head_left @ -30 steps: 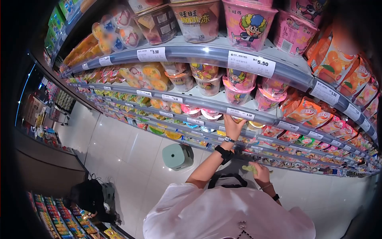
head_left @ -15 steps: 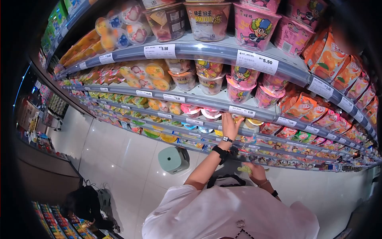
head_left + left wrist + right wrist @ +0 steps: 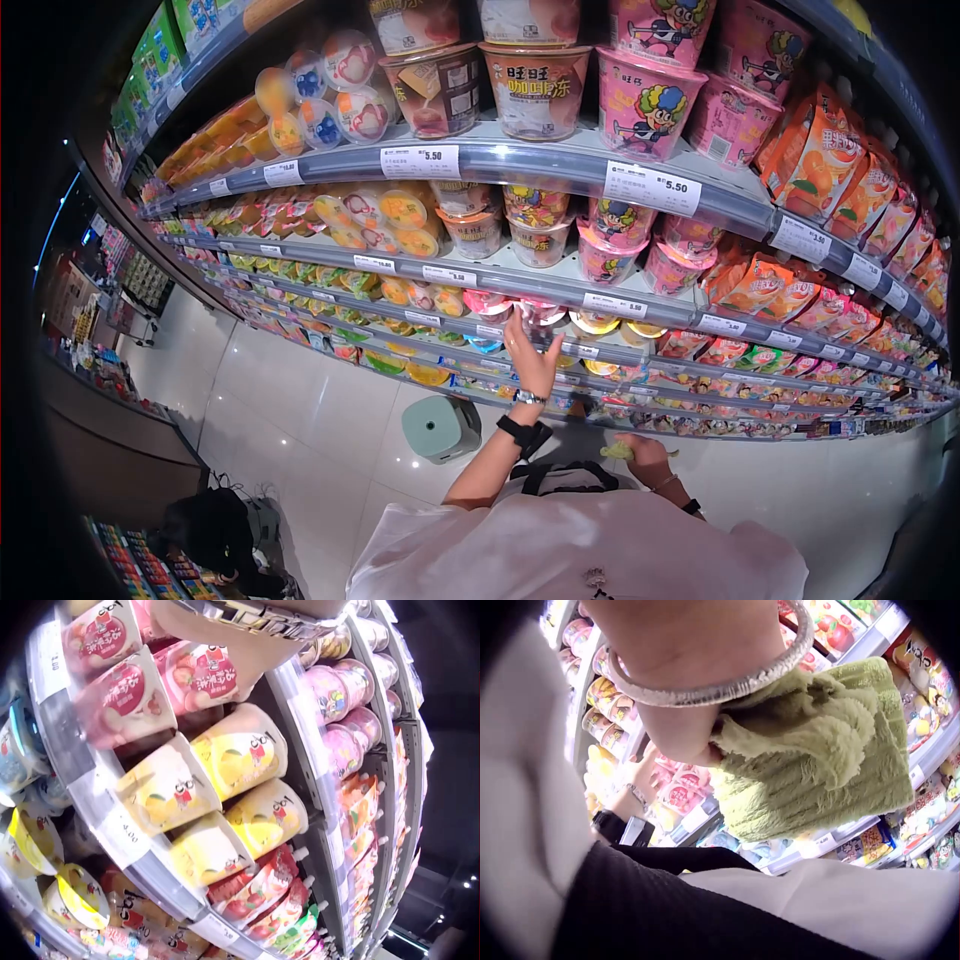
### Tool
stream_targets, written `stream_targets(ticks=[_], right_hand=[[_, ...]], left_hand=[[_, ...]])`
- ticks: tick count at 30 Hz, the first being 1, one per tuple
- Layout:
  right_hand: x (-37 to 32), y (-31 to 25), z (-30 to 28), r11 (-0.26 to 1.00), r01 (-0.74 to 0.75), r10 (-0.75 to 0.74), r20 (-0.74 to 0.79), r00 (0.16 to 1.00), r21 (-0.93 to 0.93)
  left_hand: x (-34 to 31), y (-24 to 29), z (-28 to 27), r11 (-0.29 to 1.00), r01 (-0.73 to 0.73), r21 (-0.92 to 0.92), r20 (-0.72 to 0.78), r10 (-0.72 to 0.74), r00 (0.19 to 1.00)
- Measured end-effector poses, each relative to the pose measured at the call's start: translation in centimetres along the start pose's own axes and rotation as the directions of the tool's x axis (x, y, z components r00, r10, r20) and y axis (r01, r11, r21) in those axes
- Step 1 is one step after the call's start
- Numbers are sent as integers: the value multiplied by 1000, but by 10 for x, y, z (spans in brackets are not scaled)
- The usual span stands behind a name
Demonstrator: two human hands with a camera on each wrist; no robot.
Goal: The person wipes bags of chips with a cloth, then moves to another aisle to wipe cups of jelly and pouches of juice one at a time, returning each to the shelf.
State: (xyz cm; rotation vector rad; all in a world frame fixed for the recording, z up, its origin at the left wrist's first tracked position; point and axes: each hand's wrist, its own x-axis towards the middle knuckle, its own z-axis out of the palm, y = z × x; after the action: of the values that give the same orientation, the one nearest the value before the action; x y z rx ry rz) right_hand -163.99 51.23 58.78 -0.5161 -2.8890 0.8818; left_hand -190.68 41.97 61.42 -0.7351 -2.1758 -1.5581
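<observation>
My left hand (image 3: 532, 365) reaches to a lower shelf, its fingers at the pink-and-white fruit jelly cups (image 3: 543, 312) and its thumb spread apart. In the left wrist view, the pink cups (image 3: 129, 705) stand beside and below that hand, whose fingertips are hidden. Yellow jelly cups (image 3: 240, 750) stand in rows next to the pink ones. My right hand (image 3: 648, 460), low in front of the body, grips a light green cloth (image 3: 817, 772). The ribbed, fluffy cloth hangs folded from it in the right wrist view.
Higher shelves hold coffee jelly tubs (image 3: 535, 92), pink tubs (image 3: 648, 105) and orange pouches (image 3: 818, 160). Price-tag rails (image 3: 560, 170) run along the shelf fronts. A green stool (image 3: 440, 428) stands on the tiled floor, and another person (image 3: 215, 540) is at the lower left.
My left hand has moved left along the shelf, from beside the yellow cups to the pink ones. The right hand keeps hold of the cloth. The head view has shifted slightly.
</observation>
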Motion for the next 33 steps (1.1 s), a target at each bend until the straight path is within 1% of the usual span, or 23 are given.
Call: stream_targets(ticks=[2,3,6,7,10,12,14,15,17,18,19,20,21,22,24,26,27,28,29,30,31,32,33], right_hand=[[6,-7,3,997,73,-72,36,997,-39],[9,-19,-2,995,88,-86,42,995,-41],[16,-28,2,997,73,-73,58,996,-7],[16,-30,4,997,77,-77,63,995,-5],[15,-33,8,999,23,-21,68,997,-29],[12,-29,14,998,56,-56,-31,998,9],[6,-31,15,999,32,-32,-39,999,3],[7,-34,15,1000,9,-9,-56,998,3],[11,-31,19,999,10,-13,-62,998,-47],[5,-33,22,997,-14,10,-52,999,-79],[5,-33,26,999,7,-12,-89,996,-51],[5,-34,27,999,7,-11,-76,997,-52],[6,-38,28,1000,-13,12,-86,996,-9],[8,-43,28,999,-32,35,-101,994,34],[15,-48,26,998,-14,22,-124,992,62],[23,-56,20,967,14,45,-226,973,253],[26,-66,14,953,17,80,-306,949,303],[31,-71,7,952,24,77,-314,946,305],[32,-76,-1,946,29,117,-421,899,323],[34,-83,-10,940,35,157,-522,839,339],[37,-97,-22,932,82,152,-587,795,353],[39,-115,-37,922,127,153,-645,749,366],[44,-136,-48,918,121,161,-636,755,377]], left_hand=[[18,-4,3,997,51,-61,-31,-53,998],[21,-13,12,996,67,-51,-27,-68,997],[30,-22,25,996,60,-62,-10,-61,998],[32,-23,29,994,92,-55,-6,-92,996],[34,-26,35,992,124,-36,16,-123,992],[36,-33,36,989,132,-64,15,-131,991],[38,-38,32,973,198,-118,109,-186,976],[37,-34,27,973,199,-121,99,-187,977],[35,-16,17,983,138,-118,-13,-141,990],[33,-12,13,981,153,-117,-18,-157,988],[30,-9,8,972,162,-170,-12,-166,986],[28,-7,2,961,165,-221,-7,-170,985],[24,-6,-2,947,170,-272,-6,-178,984],[19,-8,-7,948,172,-270,-7,-180,984],[7,-12,-16,965,90,-248,-4,-94,996],[-8,-15,-31,959,80,-271,9,-80,997],[-15,-17,-39,950,79,-301,14,-78,997],[-22,-19,-47,941,82,-327,21,-80,997],[-33,-19,-57,943,84,-322,21,-81,996],[-43,-19,-65,913,123,-389,37,-118,992],[-47,-17,-74,878,160,-452,54,-152,987],[-51,-14,-82,881,165,-444,56,-156,986],[-55,-8,-93,858,199,-473,56,-196,979]])
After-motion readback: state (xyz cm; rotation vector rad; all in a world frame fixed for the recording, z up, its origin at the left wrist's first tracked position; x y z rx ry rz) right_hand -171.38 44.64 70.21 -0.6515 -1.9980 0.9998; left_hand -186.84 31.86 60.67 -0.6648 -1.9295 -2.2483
